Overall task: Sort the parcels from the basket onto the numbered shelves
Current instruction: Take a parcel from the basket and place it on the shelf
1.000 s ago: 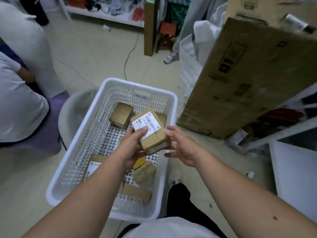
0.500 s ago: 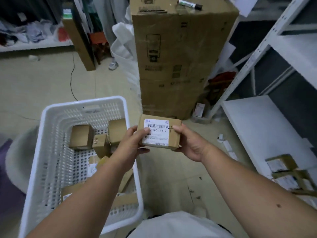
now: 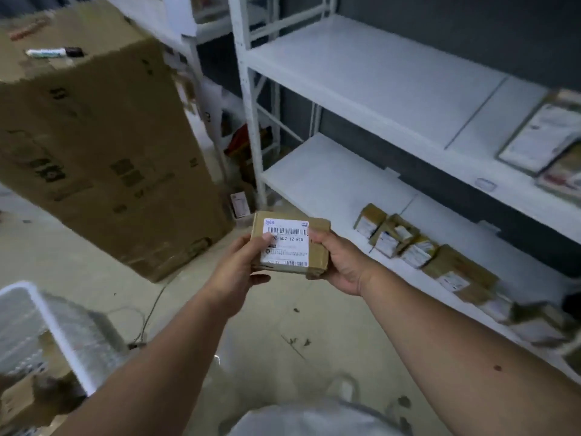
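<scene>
now i've swung from the basket (image 3: pixel 47 313) toward the shelves (image 3: pixel 345 184), both my left hand (image 3: pixel 239 272) and right hand (image 3: pixel 339 262) pinching the parcel (image 3: pixel 290 247) by its edges, ready to shelve.

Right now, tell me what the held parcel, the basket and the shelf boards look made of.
Parcel: brown matte cardboard, apparently, with a white paper label showing printed barcodes.
Basket: white plastic, judging by its moulded rim and perforated wall.
Shelf boards: smooth, white, flat panels on white posts, probably painted metal; the boards' core cannot be told.
</scene>
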